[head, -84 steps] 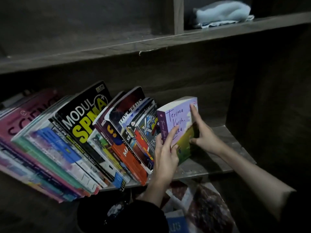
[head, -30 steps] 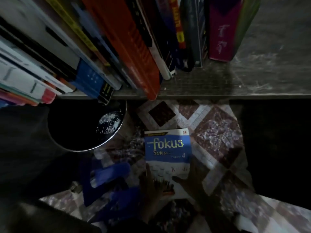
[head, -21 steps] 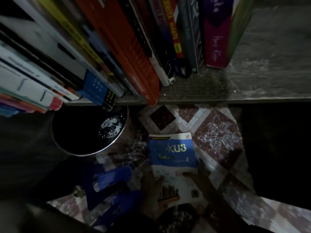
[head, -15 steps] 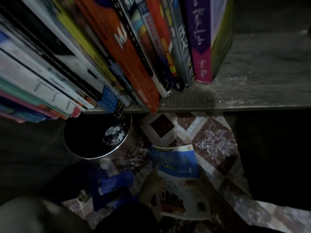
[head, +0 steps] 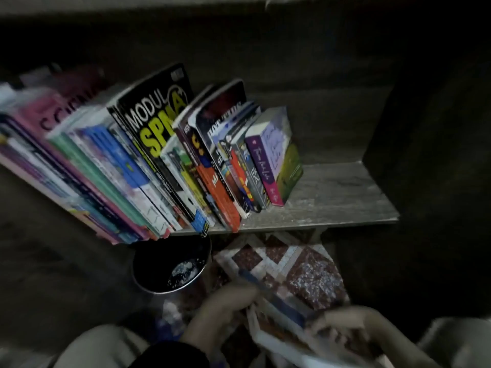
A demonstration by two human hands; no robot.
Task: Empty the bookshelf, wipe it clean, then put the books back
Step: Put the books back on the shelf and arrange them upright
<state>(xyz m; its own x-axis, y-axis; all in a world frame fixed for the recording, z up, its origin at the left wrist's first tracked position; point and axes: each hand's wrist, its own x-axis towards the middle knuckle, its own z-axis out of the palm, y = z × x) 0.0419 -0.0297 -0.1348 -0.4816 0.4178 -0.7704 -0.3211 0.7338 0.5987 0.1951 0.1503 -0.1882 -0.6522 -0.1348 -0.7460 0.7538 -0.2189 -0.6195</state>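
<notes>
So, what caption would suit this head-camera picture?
Left hand and right hand hold a book below a shelf of leaning books.

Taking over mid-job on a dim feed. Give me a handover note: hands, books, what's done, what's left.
Left hand and right hand both hold a blue-and-white book low, below the shelf; that area is blurred.
A row of books leans on the shelf, with the purple book at its right end and bare board beyond it.
Done: most books appear shelved.
Left: probably stand the held book beside the purple one. Whether the shelf has been wiped cannot be judged.
</notes>
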